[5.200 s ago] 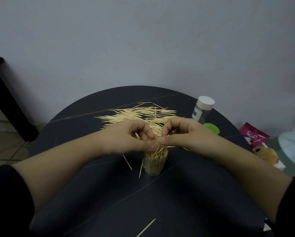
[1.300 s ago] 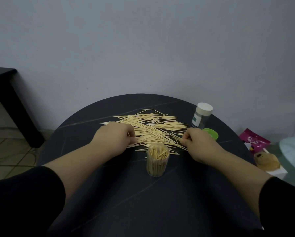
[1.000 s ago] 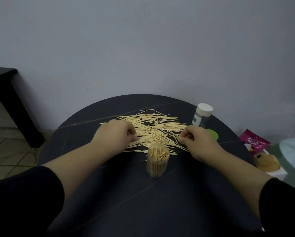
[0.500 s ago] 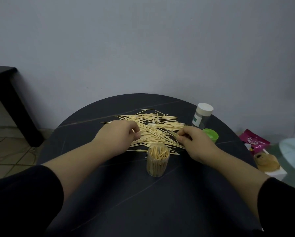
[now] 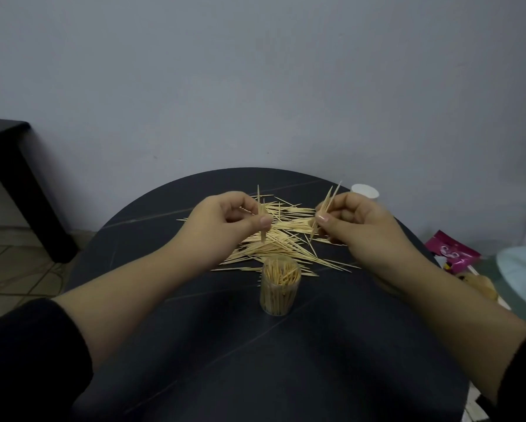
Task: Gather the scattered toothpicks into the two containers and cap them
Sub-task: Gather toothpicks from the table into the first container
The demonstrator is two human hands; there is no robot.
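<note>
Pinching, left hand (image 5: 225, 217): thumb and fingers clamped on an upright bunch of toothpicks (image 5: 259, 199), centre frame.
Right hand (image 5: 359, 220): same, clamped on a slanted bunch, right of centre.
Pile (image 5: 281, 245): loads loose on the table (image 5: 194, 360), under both hands.
Open container (image 5: 280, 289): lower centre, looks nearly full, uncapped.
Second container (image 5: 365, 190): only a white top shows behind the right hand.
Progress: maybe halfway, I'd guess; capping all left.

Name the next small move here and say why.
Probably move the left hand and right hand over the clear container and drop in the toothpicks they pinch: each holds a few upright above the scattered pile, and the container stands uncapped.
</note>
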